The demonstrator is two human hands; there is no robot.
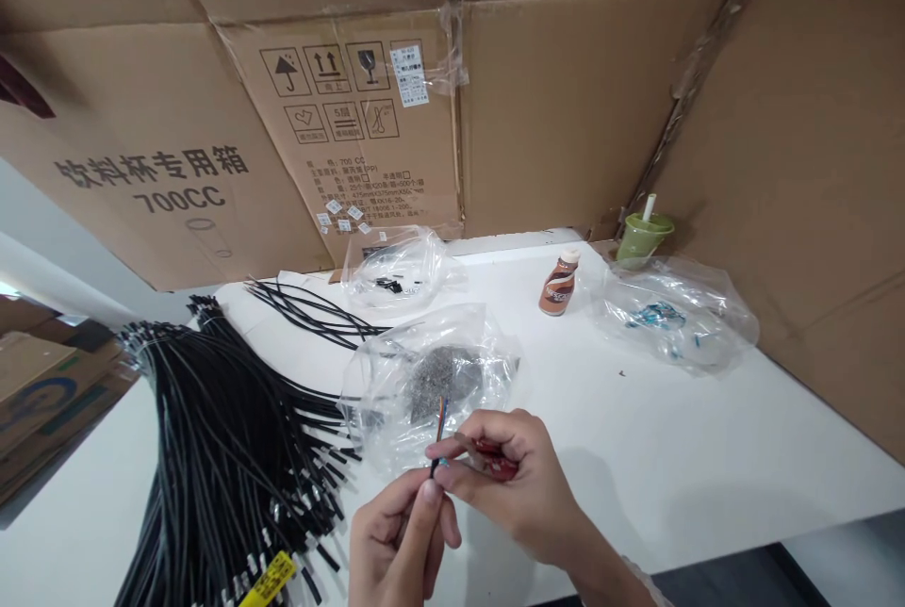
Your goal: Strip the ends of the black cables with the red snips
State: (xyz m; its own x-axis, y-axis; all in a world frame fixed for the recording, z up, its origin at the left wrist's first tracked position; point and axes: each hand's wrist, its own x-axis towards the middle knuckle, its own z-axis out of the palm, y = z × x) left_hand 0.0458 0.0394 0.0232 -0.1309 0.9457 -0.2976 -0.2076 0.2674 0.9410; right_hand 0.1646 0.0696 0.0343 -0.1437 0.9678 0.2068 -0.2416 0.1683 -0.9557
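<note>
My left hand point(406, 532) is closed on a black cable point(434, 469) at the bottom centre, with thin coloured wires point(442, 414) standing up from its end. My right hand point(519, 484) touches the same spot with thumb and index finger, at a small light-blue piece point(443, 463). A red-handled tool point(499, 461) lies inside my right hand; its tip is hard to make out. Just beyond both hands sits a clear bag point(487, 334) holding a mass of small grey parts point(442, 381).
Black cables point(212, 437) with a yellow tag point(269, 581) fill the left side. Behind are a bag of black parts point(424, 258), a small brown bottle point(558, 285), a green cup point(640, 237) and a bag of blue pieces point(714, 305). Cardboard point(566, 117) walls the white table point(707, 437).
</note>
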